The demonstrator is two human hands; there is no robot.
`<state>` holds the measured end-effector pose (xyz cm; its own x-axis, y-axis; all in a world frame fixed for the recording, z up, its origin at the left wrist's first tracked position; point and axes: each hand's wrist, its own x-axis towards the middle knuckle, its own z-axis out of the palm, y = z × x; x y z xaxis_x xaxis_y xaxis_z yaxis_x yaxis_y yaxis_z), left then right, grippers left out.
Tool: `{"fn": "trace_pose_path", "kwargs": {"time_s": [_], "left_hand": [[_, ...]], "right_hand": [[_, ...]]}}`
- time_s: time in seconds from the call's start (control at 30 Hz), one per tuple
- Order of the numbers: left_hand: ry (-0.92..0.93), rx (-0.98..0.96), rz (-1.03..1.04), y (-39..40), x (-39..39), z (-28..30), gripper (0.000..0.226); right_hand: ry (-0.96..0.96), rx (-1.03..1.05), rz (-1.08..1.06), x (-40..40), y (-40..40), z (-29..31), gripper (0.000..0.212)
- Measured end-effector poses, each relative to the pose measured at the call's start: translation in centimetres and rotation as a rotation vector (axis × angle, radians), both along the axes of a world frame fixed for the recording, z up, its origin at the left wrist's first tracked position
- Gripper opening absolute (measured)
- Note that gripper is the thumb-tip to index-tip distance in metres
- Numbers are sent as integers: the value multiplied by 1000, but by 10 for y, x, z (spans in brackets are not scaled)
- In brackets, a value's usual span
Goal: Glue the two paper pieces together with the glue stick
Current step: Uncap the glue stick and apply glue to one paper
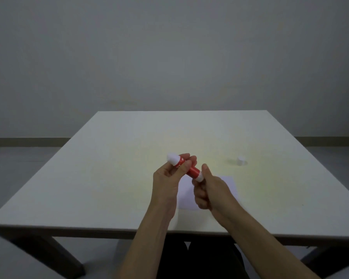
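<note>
Both hands grip the glue stick (191, 169) above the desk (109, 178): left hand (167, 182) clamped on its upper barrel, right hand (210, 190) pinching its base. White paper (228, 184) lies beneath; the cap (240, 160) stands toward the right edge.

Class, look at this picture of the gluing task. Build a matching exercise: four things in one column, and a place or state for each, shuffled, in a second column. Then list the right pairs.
Things
1. glue stick
2. cap
3. paper
4. left hand

Place or state
A. lies flat on the table, partly hidden by the hands
B. held in the air by both hands
C. stands alone on the table, off to the right
D. holds the stick's upper end

Pairs: 1-B, 2-C, 3-A, 4-D
</note>
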<state>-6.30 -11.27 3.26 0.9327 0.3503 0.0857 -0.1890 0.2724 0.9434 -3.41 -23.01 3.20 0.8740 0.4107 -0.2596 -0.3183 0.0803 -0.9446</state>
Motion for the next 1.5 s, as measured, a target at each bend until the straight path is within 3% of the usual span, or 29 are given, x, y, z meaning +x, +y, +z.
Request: {"fn": "trace_pose_path", "kwargs": {"time_s": [0.07, 0.1, 0.17, 0.27, 0.33, 0.43, 0.53, 0.57, 0.7, 0.77, 0.87, 1.0, 1.07, 1.13, 1.27, 1.5], "left_hand": [[10, -4, -14, -1, -2, -1, 19], [13, -7, -16, -1, -3, -2, 23], [20, -22, -1, 0, -3, -3, 31], [19, -45, 23, 4, -1, -4, 34], [17, -66, 17, 5, 0, -6, 33], [-1, -97, -9, 3, -1, -10, 31], [-19, -17, -60, 0, -3, -12, 27], [-23, 3, -71, 1, -4, -12, 26], [8, 22, -82, 4, -2, -9, 32], [6, 93, -107, 10, 2, -6, 39], [-4, 213, -175, 35, 10, -4, 55], [194, 741, -291, 88, 10, -14, 48], [269, 908, -405, 103, 13, -23, 49], [303, 999, -492, 106, 21, -30, 61], [371, 1446, -511, 96, 38, -45, 87], [375, 1439, -456, 100, 41, -62, 86]], "right_hand": [[175, 56, 19, 2, 1, 1, 50], [170, 53, 32, 2, 0, 1, 50], [-31, -18, 45, 1, -1, 2, 49], [-407, -189, 64, -2, 0, 3, 28], [-507, -328, 58, -2, 0, 1, 28], [-312, -328, 49, 2, 1, 1, 49], [154, 24, 69, 8, 2, 2, 57], [213, 81, 96, 8, 0, 0, 59], [-64, 13, 246, 10, -4, -2, 56], [-161, 86, 269, 12, -5, -2, 41], [-204, 216, 62, 25, -14, 0, 20], [-335, -91, -135, 47, -31, -1, 12], [-419, -226, -162, 52, -31, -7, 10], [-505, -329, -144, 52, -25, -12, 9], [-670, -490, -93, 49, -10, -17, 9], [-847, -598, -17, 50, 2, -23, 10]]}}
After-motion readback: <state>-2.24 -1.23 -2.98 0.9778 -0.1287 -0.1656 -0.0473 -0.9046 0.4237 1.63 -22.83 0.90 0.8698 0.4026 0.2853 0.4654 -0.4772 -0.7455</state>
